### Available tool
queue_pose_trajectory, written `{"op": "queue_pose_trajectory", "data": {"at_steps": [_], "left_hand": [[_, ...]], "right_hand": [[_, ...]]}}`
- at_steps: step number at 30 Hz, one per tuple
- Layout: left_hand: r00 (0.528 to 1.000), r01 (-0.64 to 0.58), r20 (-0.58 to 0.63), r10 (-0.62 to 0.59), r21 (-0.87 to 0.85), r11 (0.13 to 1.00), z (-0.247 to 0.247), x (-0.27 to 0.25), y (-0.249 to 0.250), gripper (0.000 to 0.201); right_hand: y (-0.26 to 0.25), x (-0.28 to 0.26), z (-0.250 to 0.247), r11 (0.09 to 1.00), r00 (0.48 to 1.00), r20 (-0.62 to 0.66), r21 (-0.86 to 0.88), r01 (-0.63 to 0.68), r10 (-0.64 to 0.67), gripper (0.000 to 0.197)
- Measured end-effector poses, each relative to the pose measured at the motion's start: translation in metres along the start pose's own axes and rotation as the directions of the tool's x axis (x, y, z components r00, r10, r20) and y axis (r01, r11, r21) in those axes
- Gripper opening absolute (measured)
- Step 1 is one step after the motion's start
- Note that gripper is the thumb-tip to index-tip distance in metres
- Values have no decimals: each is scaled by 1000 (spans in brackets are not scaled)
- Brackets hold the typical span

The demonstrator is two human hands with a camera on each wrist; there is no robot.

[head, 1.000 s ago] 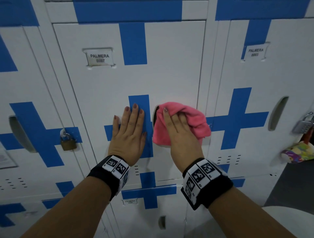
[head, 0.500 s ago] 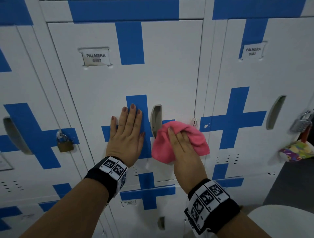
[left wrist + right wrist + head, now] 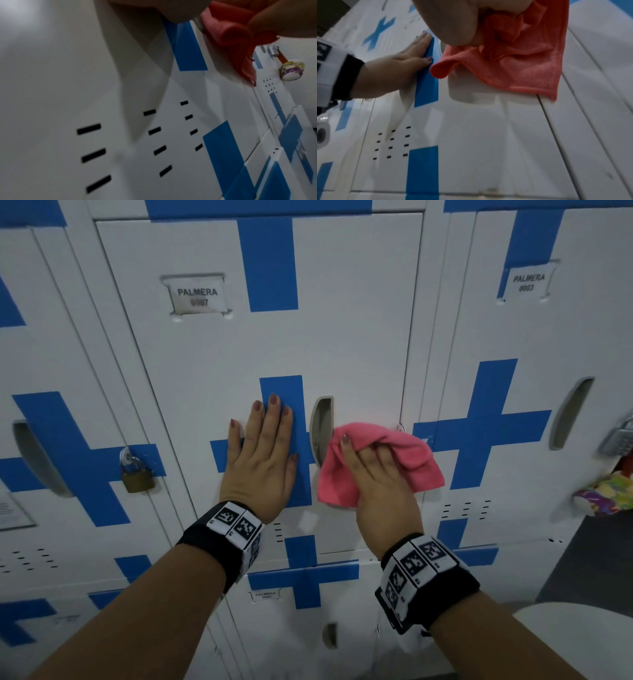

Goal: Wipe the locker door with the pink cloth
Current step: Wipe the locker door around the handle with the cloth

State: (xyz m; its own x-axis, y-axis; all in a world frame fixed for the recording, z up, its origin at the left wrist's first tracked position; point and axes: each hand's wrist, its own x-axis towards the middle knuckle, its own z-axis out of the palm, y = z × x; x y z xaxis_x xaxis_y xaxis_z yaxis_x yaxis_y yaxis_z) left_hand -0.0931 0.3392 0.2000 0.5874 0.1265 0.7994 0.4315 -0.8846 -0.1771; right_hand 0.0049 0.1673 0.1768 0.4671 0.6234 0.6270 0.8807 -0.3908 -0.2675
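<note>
Pink cloth point(image 3: 380, 463) is bunched in the right hand point(image 3: 380, 487), whose fingers curl into its folds and press it on the locker door point(image 3: 356, 337), just right of the recessed handle point(image 3: 321, 428) and low on the panel. The left hand point(image 3: 262, 453) lies flat with straight fingers on the blue cross point(image 3: 286, 446), probably to keep the door from moving under the rubbing. The door is smooth white metal with vent slots point(image 3: 392, 143) below and a name label point(image 3: 197, 296) above. Further away, the neighbour lockers carry a brass padlock point(image 3: 137, 474) at left and a combination lock point(image 3: 618, 438) at right.
</note>
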Motion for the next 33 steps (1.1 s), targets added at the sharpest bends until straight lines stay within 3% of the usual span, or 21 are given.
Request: {"op": "queue_pose_trajectory", "data": {"at_steps": [3,7,15,18,27,30,33], "left_hand": [[1000,-7,4,7,1,1000,-2,-1,-1,66],[1000,18,-12,-19,-17,1000,-3,-1,4,66],[995,-75,61,74,1,997,15,-34,9,67],[994,-82,77,82,-2,997,18,-37,7,66],[993,-96,75,96,4,995,19,-36,5,63],[989,-121,84,119,18,993,19,-36,2,63],[989,-126,80,124,21,992,20,-36,1,63]], "right_hand": [[7,-8,11,994,999,47,-105,12,-7,65],[19,-14,21,979,998,27,-194,56,-52,80],[31,-29,29,970,991,-66,-221,102,-120,69],[35,-39,36,970,990,-32,-206,126,-135,71],[35,-62,49,979,985,170,-196,55,-22,109],[36,-66,51,988,978,207,-153,17,15,110],[28,-62,45,994,979,203,-111,-11,33,93]]}}
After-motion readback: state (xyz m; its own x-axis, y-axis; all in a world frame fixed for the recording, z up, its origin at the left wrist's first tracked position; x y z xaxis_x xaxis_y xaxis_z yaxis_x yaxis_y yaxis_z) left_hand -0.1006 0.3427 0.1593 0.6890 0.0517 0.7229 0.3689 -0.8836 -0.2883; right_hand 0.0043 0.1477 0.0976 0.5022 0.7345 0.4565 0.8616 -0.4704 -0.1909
